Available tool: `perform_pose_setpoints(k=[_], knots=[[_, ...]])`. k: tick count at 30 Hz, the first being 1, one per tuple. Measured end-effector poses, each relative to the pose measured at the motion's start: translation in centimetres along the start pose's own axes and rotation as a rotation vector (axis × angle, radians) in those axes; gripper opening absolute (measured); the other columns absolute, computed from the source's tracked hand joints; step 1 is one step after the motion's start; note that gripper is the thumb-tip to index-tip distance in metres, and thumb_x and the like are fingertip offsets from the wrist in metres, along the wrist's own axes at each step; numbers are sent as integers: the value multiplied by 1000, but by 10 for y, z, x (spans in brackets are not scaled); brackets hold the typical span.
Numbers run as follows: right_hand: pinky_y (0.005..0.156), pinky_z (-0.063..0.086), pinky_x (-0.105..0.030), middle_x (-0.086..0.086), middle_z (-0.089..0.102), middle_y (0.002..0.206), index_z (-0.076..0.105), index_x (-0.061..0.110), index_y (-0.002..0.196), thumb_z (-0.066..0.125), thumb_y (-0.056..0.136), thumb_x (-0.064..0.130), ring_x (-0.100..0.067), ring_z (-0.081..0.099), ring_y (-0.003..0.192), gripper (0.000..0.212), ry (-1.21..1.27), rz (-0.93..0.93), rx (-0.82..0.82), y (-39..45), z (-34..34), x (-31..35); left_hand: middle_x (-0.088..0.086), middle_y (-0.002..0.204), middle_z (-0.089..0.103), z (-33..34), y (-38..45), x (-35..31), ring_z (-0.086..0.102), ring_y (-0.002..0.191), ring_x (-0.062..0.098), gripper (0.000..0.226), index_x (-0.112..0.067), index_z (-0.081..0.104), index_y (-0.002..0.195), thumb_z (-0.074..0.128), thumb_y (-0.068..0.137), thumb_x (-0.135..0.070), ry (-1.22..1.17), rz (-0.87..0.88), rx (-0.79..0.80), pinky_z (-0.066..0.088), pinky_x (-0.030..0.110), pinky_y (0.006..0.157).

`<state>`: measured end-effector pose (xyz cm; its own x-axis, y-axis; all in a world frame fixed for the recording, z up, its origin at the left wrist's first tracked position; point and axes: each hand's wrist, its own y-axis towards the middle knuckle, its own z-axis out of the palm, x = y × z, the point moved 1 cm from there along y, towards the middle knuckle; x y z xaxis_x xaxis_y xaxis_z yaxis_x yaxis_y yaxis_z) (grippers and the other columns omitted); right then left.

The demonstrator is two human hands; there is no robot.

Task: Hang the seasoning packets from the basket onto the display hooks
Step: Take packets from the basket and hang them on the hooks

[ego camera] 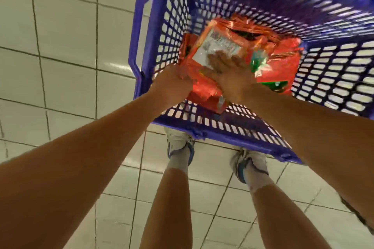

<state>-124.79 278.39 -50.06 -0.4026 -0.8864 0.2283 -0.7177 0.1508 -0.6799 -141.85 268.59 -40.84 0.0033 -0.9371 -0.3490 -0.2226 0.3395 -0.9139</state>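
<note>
Packets (238, 50) piled in basket (141, 32) on floor (60, 46), just ahead of 2 shoes (180, 141); left hand (174, 85) and right hand (230, 75) on top packet.

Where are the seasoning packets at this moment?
The seasoning packets lie in a stack inside the purple basket, upper middle of the head view, between the left hand and the right hand.

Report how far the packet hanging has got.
Done: nothing visible; no display hooks are in view. In hand: the left hand and right hand are on a stack of red seasoning packets inside the blue basket on the tiled floor. Left: lifting the stack out and hanging it; more packets lie beneath.
</note>
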Motion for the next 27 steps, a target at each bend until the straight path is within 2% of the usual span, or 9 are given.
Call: perform_pose_setpoints(k=[2, 4, 7, 9, 12, 16, 18, 23, 27], knots=[[121, 20, -51, -7, 20, 168, 27, 31, 158, 62, 94, 21, -32, 16, 154, 74, 74, -33, -57, -5, -13, -2, 7, 86, 75, 0, -1, -1, 69, 86, 32, 17, -4, 74, 96, 57, 92, -3, 141, 19, -31, 59, 36, 79], [116, 28, -49, -10, 47, 155, 51, 20, 147, 57, 94, 18, -34, 38, 145, 53, 235, -36, -174, -17, -34, -8, 18, 107, 73, -1, -4, -5, 68, 98, 39, 24, -3, 71, 111, 53, 94, -2, 240, 50, -58, 58, 42, 82], [95, 47, -35, -17, 72, 119, 69, 9, 126, 53, 96, 12, -36, 68, 109, 34, 542, 57, -377, -37, -72, -17, 4, 111, 71, -3, -8, -5, 68, 87, 20, 36, -21, 62, 122, 56, 91, -3, 152, 59, -99, 52, 22, 63], [80, 48, -28, -15, 76, 103, 71, 7, 121, 55, 100, 10, -34, 70, 91, 26, 727, 188, -417, -45, -89, -25, -9, 102, 69, -4, -12, -8, 68, 80, 10, 47, -26, 55, 125, 61, 85, -3, -66, 41, -157, 51, 19, 55], [85, 56, -39, -4, 75, 99, 72, 8, 110, 56, 103, 15, -17, 69, 90, 19, 1136, 336, -356, -55, -104, -35, -9, 112, 72, 2, -17, -20, 71, 101, 14, 59, -26, 54, 127, 73, 77, -3, -344, 60, -116, 61, 38, 83], [59, 53, -21, 11, 77, 82, 74, 23, 84, 58, 100, 9, -2, 71, 71, 27, 1544, 360, -293, -69, -114, -41, -5, 102, 78, 7, -24, -38, 76, 92, 17, 25, -23, 69, 108, 70, 89, -7, -452, 79, -48, 60, 50, 89], [51, 48, -20, 8, 77, 80, 75, 24, 78, 62, 98, 11, -4, 67, 62, 28, 1629, 381, -276, -79, -122, -40, -1, 102, 79, 6, -32, -45, 77, 91, 21, 20, -18, 70, 109, 68, 91, -9, -527, 75, -9, 60, 52, 88], [76, 58, -42, -2, 79, 88, 80, 26, 80, 70, 93, 32, -20, 75, 76, 18, 1749, 441, -383, -119, -169, -34, 4, 104, 79, -6, -81, -71, 77, 91, 27, 19, -17, 72, 110, 72, 93, -23, -625, 191, 6, 63, 50, 75], [59, 59, -34, 1, 78, 76, 80, 28, 76, 69, 94, 32, -16, 75, 68, 22, 1737, 438, -642, -177, -234, -26, 10, 101, 79, -32, -145, -107, 77, 90, 30, 16, -12, 74, 105, 71, 90, -8, -684, 281, -31, 63, 49, 78]])
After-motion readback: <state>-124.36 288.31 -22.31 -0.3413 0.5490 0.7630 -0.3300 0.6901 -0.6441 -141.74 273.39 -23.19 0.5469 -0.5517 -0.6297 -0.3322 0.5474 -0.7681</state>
